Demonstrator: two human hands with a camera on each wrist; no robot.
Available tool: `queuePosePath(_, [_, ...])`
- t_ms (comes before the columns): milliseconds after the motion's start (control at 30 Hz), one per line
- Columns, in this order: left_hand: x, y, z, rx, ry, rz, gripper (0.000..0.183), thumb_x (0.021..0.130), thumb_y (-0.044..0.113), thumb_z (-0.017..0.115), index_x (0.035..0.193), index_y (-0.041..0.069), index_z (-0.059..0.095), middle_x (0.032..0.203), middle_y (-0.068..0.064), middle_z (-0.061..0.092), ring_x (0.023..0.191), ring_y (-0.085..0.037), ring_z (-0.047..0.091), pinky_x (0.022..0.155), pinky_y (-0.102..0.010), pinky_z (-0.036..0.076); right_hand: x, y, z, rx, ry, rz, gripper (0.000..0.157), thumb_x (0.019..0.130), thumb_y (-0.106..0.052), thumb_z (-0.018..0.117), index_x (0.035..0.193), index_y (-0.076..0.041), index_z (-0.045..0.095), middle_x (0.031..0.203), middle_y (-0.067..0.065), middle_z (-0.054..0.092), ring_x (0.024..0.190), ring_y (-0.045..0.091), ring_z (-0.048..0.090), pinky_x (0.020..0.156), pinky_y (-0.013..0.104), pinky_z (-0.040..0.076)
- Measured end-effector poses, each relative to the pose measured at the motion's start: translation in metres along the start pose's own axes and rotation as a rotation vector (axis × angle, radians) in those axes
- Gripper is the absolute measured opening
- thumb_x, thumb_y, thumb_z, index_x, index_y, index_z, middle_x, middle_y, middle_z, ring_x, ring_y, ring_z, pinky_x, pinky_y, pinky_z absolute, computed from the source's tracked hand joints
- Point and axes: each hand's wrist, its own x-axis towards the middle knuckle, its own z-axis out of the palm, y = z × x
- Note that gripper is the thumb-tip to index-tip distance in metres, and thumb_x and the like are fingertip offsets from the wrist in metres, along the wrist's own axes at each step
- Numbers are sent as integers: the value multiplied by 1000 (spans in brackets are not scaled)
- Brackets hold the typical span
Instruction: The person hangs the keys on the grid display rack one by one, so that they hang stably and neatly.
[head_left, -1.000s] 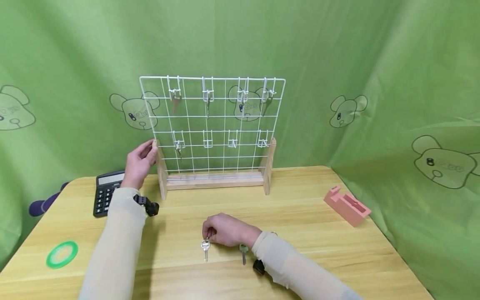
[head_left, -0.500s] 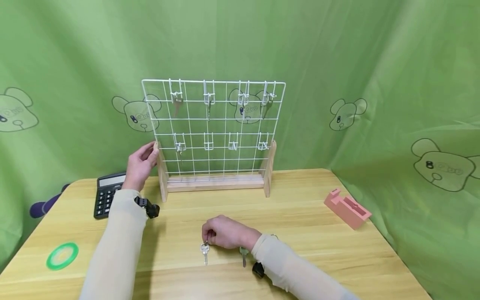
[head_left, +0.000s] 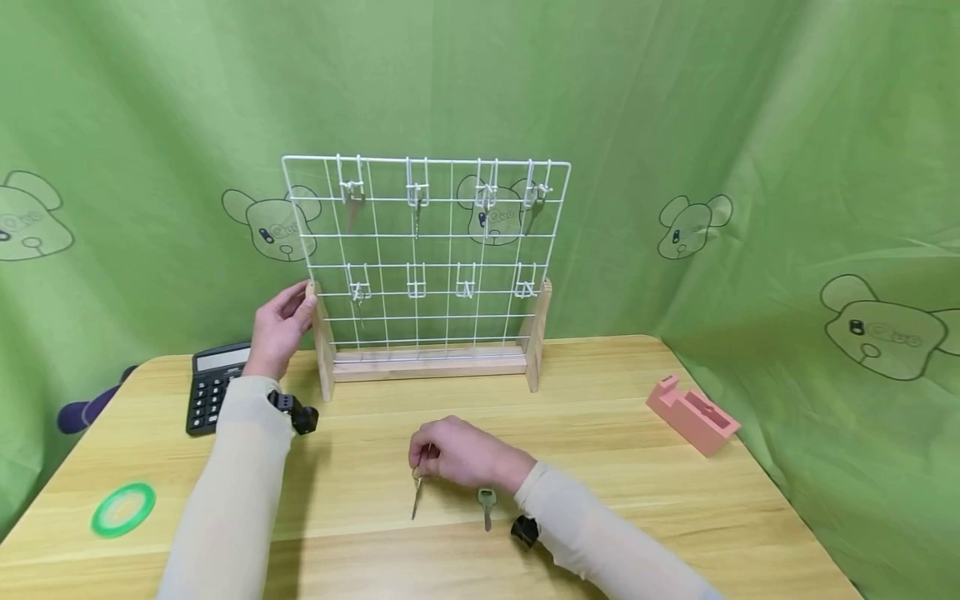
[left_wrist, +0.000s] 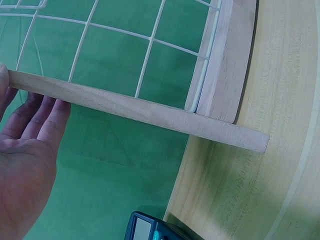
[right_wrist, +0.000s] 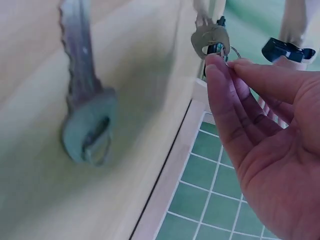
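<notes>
My left hand [head_left: 279,332] grips the left wooden upright [left_wrist: 135,106] of a white wire grid rack [head_left: 450,265]; in the left wrist view its fingers pass behind the wood. My right hand [head_left: 468,452] pinches the small ring of a key [head_left: 417,497], which dangles edge-on over the table in the head view. In the right wrist view, thumb and fingertips meet at the ring beside the head of this held key [right_wrist: 210,41]. A second key [head_left: 487,508] with its own ring lies flat on the table, beneath my right wrist.
Keys hang from the grid's top-row hooks [head_left: 417,195] and the lower-left hook [head_left: 360,292]; the other lower hooks [head_left: 465,287] are bare. Beside the left forearm lie a black calculator [head_left: 206,400] and a green ring [head_left: 123,510]. A pink tape dispenser [head_left: 693,417] stands at the right.
My right hand has shifted slightly right and away from me, and the pinched key has swung from face-on to edge-on. The left hand stays on the upright.
</notes>
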Motion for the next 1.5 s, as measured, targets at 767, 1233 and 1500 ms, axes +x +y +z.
queuePosePath(767, [-1, 2, -2, -9, -3, -16, 53, 100, 21, 58, 149, 10, 41, 151, -19, 38, 134, -31, 44, 103, -27, 45, 0, -4, -31, 127, 118, -34, 10, 91, 0, 68, 96, -9, 70, 88, -5, 65, 76, 5, 62, 69, 18, 56])
queuePosePath(1233, [-1, 1, -2, 10, -2, -17, 53, 100, 22, 58, 149, 9, 41, 150, -19, 40, 132, -31, 45, 103, -29, 46, 10, -6, -50, 155, 182, -27, 10, 92, 0, 66, 99, -6, 70, 89, -2, 67, 78, 10, 64, 69, 22, 57])
queuePosePath(1500, [-1, 1, -1, 20, -7, -22, 53, 100, 24, 58, 149, 12, 41, 151, -18, 39, 133, -31, 44, 103, -28, 46, 20, -7, -66, 137, 263, -55, 12, 91, 3, 66, 99, -4, 71, 88, 2, 67, 77, 10, 64, 70, 22, 58])
